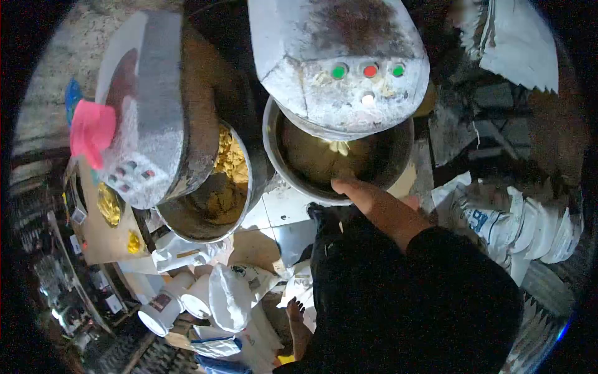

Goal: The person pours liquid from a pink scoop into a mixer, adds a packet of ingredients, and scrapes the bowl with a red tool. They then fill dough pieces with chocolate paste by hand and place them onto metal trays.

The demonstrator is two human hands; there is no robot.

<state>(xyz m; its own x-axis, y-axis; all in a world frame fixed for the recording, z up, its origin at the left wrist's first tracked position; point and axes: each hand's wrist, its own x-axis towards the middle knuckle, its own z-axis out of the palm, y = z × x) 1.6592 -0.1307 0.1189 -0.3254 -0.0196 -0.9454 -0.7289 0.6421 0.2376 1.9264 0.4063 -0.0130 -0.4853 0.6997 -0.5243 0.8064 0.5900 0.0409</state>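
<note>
My right hand (350,187) is at the near rim of a large metal mixer bowl (270,134), with its fingers bunched or hidden, so I cannot tell whether it holds anything. Pale dough-like material (338,148) shows in this bowl under the mixer head (349,93), which has green and red buttons. Low in the view, my left hand (296,306) hangs with its short-looking fingers apart and nothing visible in them, near a white sack (299,285). A second bowl (251,181), to the left, contains yellow crumbly dough (229,156).
A second mixer head (149,124) with a pink plastic item (93,128) on it stands left. White buckets (161,313) are at the lower left, and stacked sacks (529,224) at the right. Yellow bags (108,204) lie on a wooden table (99,246).
</note>
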